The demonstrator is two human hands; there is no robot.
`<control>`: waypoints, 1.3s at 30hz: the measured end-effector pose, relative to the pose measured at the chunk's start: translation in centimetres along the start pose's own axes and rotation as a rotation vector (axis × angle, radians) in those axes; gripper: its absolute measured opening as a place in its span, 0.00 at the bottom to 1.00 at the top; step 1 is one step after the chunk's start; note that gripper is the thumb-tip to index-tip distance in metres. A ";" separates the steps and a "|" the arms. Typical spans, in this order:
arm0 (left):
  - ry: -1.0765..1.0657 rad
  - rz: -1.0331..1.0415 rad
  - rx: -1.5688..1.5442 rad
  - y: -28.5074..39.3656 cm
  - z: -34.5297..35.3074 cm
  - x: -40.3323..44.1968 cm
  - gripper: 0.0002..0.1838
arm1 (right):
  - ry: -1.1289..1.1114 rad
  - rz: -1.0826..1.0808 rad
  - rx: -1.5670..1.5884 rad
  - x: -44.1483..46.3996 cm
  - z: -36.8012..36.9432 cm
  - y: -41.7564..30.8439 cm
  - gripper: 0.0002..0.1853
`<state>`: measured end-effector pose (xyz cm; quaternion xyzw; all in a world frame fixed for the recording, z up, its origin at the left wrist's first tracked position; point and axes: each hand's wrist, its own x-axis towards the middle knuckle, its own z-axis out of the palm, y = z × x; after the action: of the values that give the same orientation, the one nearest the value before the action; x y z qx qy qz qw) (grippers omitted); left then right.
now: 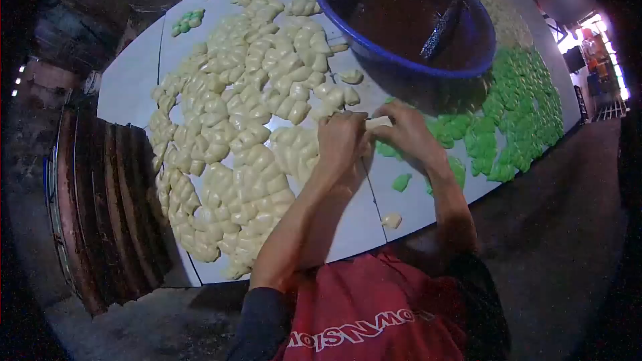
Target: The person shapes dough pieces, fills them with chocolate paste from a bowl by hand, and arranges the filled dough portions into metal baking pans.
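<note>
Between my two hands is a pale cream piece of dough (379, 122), above the white tabletop. My left hand (342, 135) is closed with its fingers curled at the dough's left end. At the other end, my right hand (409, 135) pinches the piece with thumb and fingers. Many cream dough pieces (251, 180) lie pressed together to the left of my hands. Green dough pieces (515, 113) spread out on the right. A blue basin (348, 35) of dark brown filling stands just beyond my hands, with a long utensil (441, 30) leaning in it.
A stack of brown trays or boards (110, 207) stands at the table's left edge. One small cream piece (392, 220) and a green piece (401, 182) lie near the front edge. Small green clusters (188, 22) sit at the far left of the white table (127, 90).
</note>
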<state>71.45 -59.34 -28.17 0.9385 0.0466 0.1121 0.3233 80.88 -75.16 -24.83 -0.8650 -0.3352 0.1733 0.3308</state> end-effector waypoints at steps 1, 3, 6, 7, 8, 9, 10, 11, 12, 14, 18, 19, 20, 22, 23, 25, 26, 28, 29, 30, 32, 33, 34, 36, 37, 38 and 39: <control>-0.029 -0.004 -0.006 -0.3 0.2 0.1 0.18 | -0.025 0.044 0.030 -0.1 -0.2 -0.3 0.20; 0.025 0.022 -0.037 -0.4 0.7 0.0 0.17 | -0.012 0.087 0.106 -0.4 -0.2 -0.3 0.17; 0.010 0.113 -0.044 -0.3 0.3 0.3 0.15 | 0.101 0.040 0.262 -0.5 0.1 -0.4 0.11; 0.052 0.149 -0.018 -0.4 0.4 0.3 0.13 | 0.026 0.127 0.437 -0.7 -0.6 -0.5 0.10; 0.093 0.185 0.008 -0.4 0.5 0.4 0.12 | -0.051 0.214 0.610 -1.1 -1.9 -0.8 0.09; 0.134 0.220 0.033 -0.4 0.5 0.4 0.11 | -0.130 0.302 0.782 -1.4 -2.8 -0.9 0.08; 0.150 0.178 0.056 -0.3 0.6 0.5 0.09 | -0.030 0.185 0.847 -1.7 -2.9 0.0 0.09; 0.161 0.138 0.070 -0.4 0.6 0.4 0.10 | -0.009 0.148 0.983 -2.5 -4.1 0.6 0.11; 0.174 0.099 0.082 -0.5 0.7 0.3 0.12 | 0.012 0.110 1.115 -3.8 -5.9 0.8 0.12; 0.047 0.010 0.063 -0.2 -0.3 0.6 0.20 | 0.113 0.056 1.288 -5.1 -7.5 -0.1 0.15; 0.049 0.071 -0.221 3.0 -2.5 0.9 0.29 | 0.258 0.074 1.183 -6.1 -6.4 -0.3 0.20; -0.047 0.028 -0.415 4.1 -2.8 0.9 0.28 | 0.230 0.100 1.091 -6.0 -5.5 0.5 0.20; -0.138 -0.022 -0.607 5.0 -2.8 0.8 0.26 | 0.227 0.089 1.079 -6.0 -4.5 0.6 0.20; -0.249 -0.110 -0.828 6.4 -3.1 0.8 0.20 | 0.192 0.153 1.047 -6.3 -3.4 -0.2 0.18; -0.227 -0.154 -0.822 6.2 -2.8 0.6 0.18 | 0.181 0.183 1.031 -6.4 -3.1 -0.6 0.19; -0.191 -0.226 -0.807 6.0 -2.2 0.1 0.16 | 0.358 0.128 0.742 -6.4 -2.0 -0.4 0.17; -0.188 -0.235 -0.843 6.0 -2.3 -0.1 0.15 | 0.449 0.102 0.593 -6.4 -1.7 -0.4 0.16; -0.135 -0.222 -0.960 6.2 -1.4 -0.4 0.25 | 0.439 0.152 0.715 -6.6 -1.8 -0.9 0.14; -0.076 -0.229 -1.003 6.8 -1.1 -0.5 0.30 | 0.431 0.175 0.773 -6.6 -1.9 -1.2 0.14; -0.035 -0.219 -0.944 7.5 -1.5 -0.4 0.37 | 0.460 0.139 0.701 -6.5 -2.0 -1.6 0.12; 0.171 -0.018 -0.901 8.3 -0.5 0.7 0.41 | 0.472 0.048 0.685 -6.3 -2.3 -2.3 0.12; 0.212 0.052 -0.931 8.8 -0.3 1.3 0.44 | 0.477 0.008 0.660 -6.0 -2.7 -3.3 0.11; 0.253 0.119 -0.962 9.3 -0.1 1.7 0.48 | 0.440 0.012 0.911 -6.1 -3.4 -4.9 0.11; 0.307 0.319 -1.003 9.9 1.2 2.2 0.51 | 0.333 0.025 1.409 -6.1 -4.9 -7.8 0.10; 0.352 0.264 -1.178 11.2 1.0 2.4 0.51 | 0.278 0.010 1.442 -5.7 -5.2 -7.7 0.09; 0.377 0.222 -1.259 12.0 1.4 2.8 0.49 | 0.228 -0.009 1.474 -5.1 -5.5 -7.4 0.09; 0.401 0.180 -1.341 12.7 1.8 3.1 0.47 | 0.177 -0.030 1.505 -4.4 -5.9 -7.1 0.08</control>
<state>75.11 -69.90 -21.12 0.4986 -0.0518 0.3137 0.8064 77.51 -76.97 -15.29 -0.4117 -0.1102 0.2806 0.8600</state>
